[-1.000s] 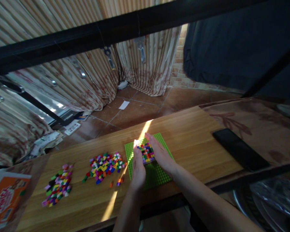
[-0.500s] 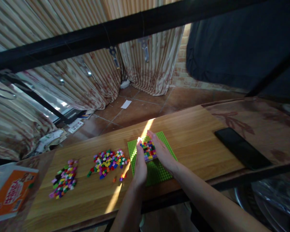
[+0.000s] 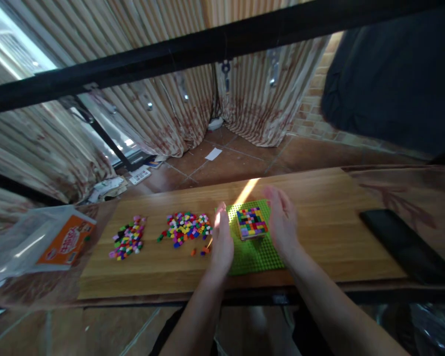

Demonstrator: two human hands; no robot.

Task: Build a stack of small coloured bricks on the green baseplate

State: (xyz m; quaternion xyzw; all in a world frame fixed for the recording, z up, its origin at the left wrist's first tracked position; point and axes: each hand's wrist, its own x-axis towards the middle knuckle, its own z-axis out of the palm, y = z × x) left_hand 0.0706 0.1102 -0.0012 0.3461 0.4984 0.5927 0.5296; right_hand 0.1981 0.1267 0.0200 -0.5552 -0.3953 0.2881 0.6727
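A square block [image 3: 252, 222] built of many small coloured bricks stands on a green studded baseplate [image 3: 257, 259] on the wooden board. My left hand [image 3: 222, 242] is held upright at the plate's left edge, fingers stretched out, apart from the block. On the other side, my right hand [image 3: 283, 220] is raised over the plate's right edge, its fingers extended and a little blurred. Neither hand holds anything. Left of the plate lies a loose pile of small coloured bricks [image 3: 187, 227], with a few stray orange and blue ones below it.
A second brick pile [image 3: 129, 238] lies farther left on the wooden board [image 3: 330, 222]. A black phone [image 3: 408, 244] rests at the right end. A clear plastic bag with an orange label [image 3: 65, 242] is at the far left. A dark metal bar [image 3: 193, 47] crosses above.
My hands have moved apart, away from the sides of the brick block, which now shows fully. The view has shifted, so the board's things appear farther right.
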